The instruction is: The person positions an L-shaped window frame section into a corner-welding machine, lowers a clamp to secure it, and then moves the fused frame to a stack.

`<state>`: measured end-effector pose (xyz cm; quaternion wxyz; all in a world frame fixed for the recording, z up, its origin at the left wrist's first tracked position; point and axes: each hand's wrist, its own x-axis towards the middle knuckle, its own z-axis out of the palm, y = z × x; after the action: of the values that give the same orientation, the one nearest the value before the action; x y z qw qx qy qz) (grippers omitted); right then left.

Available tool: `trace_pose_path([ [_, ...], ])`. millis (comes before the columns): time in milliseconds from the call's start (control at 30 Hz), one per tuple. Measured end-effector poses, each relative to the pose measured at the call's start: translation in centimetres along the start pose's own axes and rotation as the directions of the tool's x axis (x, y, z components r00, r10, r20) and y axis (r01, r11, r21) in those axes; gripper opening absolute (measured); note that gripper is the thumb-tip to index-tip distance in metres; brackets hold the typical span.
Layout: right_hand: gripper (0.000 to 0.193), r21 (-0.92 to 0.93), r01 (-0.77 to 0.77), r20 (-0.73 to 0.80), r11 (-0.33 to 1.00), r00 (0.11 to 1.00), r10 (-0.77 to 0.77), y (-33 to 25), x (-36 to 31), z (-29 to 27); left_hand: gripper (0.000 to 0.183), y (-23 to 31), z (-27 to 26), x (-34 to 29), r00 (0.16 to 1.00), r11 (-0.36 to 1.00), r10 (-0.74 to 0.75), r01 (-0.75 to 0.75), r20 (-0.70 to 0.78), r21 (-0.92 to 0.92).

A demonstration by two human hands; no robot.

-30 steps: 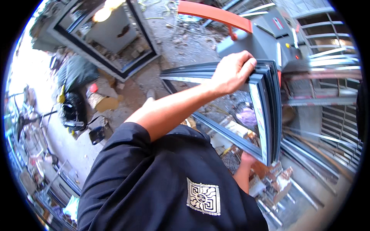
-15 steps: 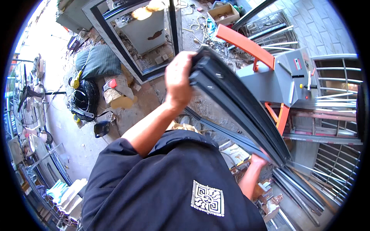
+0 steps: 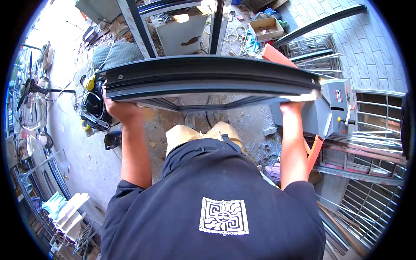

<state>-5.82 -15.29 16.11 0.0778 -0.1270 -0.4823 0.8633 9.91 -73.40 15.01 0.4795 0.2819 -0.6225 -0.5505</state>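
I hold a dark grey metal window frame (image 3: 212,73) crosswise in front of me, its long top bar running from left to right. My left hand (image 3: 123,109) is closed round the frame's left end from below. At the right end my right hand (image 3: 292,106) grips it, with its fingers partly hidden behind the bar. The frame's opening shows under the bar, where its far side is seen foreshortened. Just beyond it stands a larger black and white framed window unit (image 3: 149,39).
To the right is a grey machine (image 3: 336,102) with orange parts. A coiled black cable (image 3: 93,106) lies on the floor at left, near a green-grey sack (image 3: 117,54). A fan (image 3: 32,93) stands far left. Metal grilles (image 3: 368,203) lean at right; a cardboard box (image 3: 266,29) sits farther back.
The window frame has swung from a slant on my right to level across my front. My left hand moved left and down; my right hand rose to the frame's right end.
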Motion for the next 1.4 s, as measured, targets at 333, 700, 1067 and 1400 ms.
trace_pose_path([
  [333, 0.042, 0.041, -0.073, -0.020, 0.996, 0.997, 0.074, 8.1, 10.8, 11.5, 0.047, -2.8, -1.2, 5.3, 0.928, 0.899, -0.317, 0.229, -0.194, -0.375],
  [700, 0.039, 0.113, -0.305, -0.033, 0.946, 0.950, 0.310, 16.3, 21.3, 12.2, 0.046, -3.4, 4.4, 9.2, 0.941, 0.898, -0.286, 0.197, -0.183, -0.394],
  [1067, 0.041, 0.114, -0.306, 0.046, 0.945, 0.952, 0.302, 21.8, 27.6, 12.1, 0.040, -10.8, 9.6, 15.2, 0.949, 0.892, -0.312, 0.273, -0.053, -0.359],
  [1400, 0.074, -0.211, -0.308, 0.012, 0.928, 0.948, 0.318, 21.0, 27.8, 26.1, 0.065, -13.7, 17.6, 24.1, 0.890, 0.835, -0.455, 0.439, 0.034, -0.331],
])
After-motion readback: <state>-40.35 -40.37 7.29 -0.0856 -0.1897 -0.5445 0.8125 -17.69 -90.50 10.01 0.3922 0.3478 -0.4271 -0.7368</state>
